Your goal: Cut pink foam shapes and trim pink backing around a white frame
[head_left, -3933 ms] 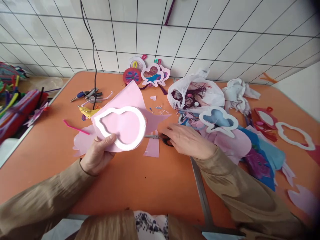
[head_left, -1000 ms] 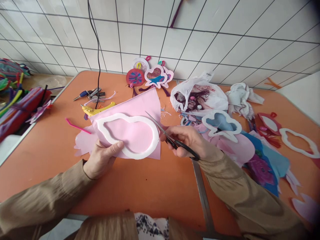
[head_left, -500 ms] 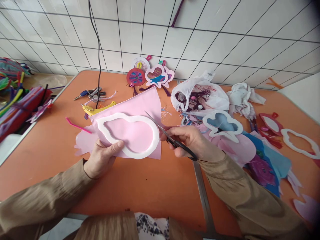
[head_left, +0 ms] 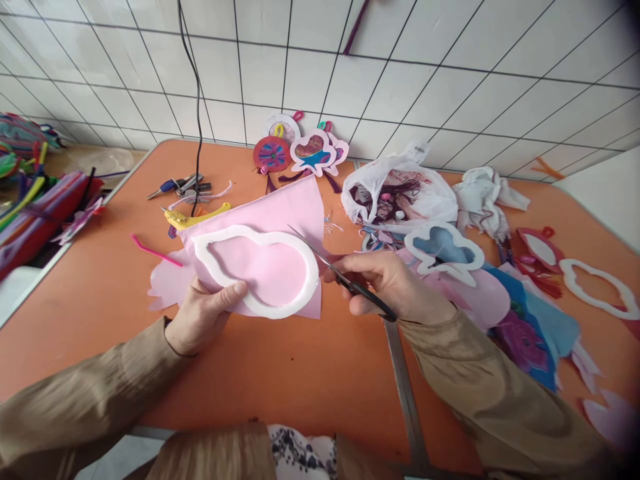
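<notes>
My left hand point(head_left: 207, 313) pinches a pink sheet point(head_left: 295, 207) together with a white gourd-shaped frame point(head_left: 313, 257) lying on it. The thumb rests on the frame's lower edge and the other fingers are behind the sheet. In my right hand point(head_left: 383, 283) is a pair of scissors point(head_left: 353, 285) with black handles. Their blades point up and left, over the sheet's right part beside the frame's rounded end. The blades look nearly closed. Below the sheet's left side lies another pink piece point(head_left: 167, 283) with a wavy edge.
A yellow glue gun point(head_left: 197, 217) and keys point(head_left: 183, 185) lie behind the sheet. Decorated hanging ornaments point(head_left: 314, 153) lean on the tiled wall. To the right are a white plastic bag point(head_left: 440, 193), a cloud-shaped frame point(head_left: 477, 253), coloured sheets point(head_left: 560, 323) and another white frame point(head_left: 570, 277).
Very little differs. The scissors have closed slightly, with my right hand shifting a touch to the right. My left hand keeps its hold on the sheet and frame.
</notes>
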### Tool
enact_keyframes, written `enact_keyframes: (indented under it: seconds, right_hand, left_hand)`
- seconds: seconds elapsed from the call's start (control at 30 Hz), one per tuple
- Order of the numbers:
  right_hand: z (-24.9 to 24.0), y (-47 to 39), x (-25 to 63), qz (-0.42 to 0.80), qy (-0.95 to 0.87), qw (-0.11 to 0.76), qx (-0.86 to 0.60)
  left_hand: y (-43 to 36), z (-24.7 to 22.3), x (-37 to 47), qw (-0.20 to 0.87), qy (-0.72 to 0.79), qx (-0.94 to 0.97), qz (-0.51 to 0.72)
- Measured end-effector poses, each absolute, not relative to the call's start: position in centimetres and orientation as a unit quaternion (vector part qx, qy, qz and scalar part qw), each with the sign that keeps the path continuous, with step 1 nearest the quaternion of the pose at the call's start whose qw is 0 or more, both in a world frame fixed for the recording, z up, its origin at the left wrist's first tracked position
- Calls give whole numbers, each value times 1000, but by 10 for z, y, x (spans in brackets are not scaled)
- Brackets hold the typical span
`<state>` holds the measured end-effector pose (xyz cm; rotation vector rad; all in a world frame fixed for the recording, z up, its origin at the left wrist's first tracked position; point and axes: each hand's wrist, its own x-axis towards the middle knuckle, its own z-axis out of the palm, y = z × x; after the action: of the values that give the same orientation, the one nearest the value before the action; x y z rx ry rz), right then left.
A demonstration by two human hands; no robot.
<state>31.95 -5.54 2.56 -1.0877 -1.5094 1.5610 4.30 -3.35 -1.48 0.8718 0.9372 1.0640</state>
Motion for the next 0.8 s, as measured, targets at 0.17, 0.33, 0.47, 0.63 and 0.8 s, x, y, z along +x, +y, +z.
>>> enact_keyframes:
  seconds: [0.17,0.33,0.47,0.63,0.8]
  right_hand:
    - [31,-55,323,580,-597,337,-440]
    - [29,-55,326,554,-607,313,-477]
    - [20,-54,330,535,-618,316,-482]
    - [14,-54,333,527,-634,336,-456]
    - [19,-54,332,523,-644,350,-434]
  left_hand:
    - [-31,-16,42,666,415,395,478]
    - [-29,-18,41,658,417,408,476]
    - [-29,-17,40,653,420,418,472]
    - [-30,-15,40,651,421,416,475]
    - [-30,-16,40,653,422,419,469]
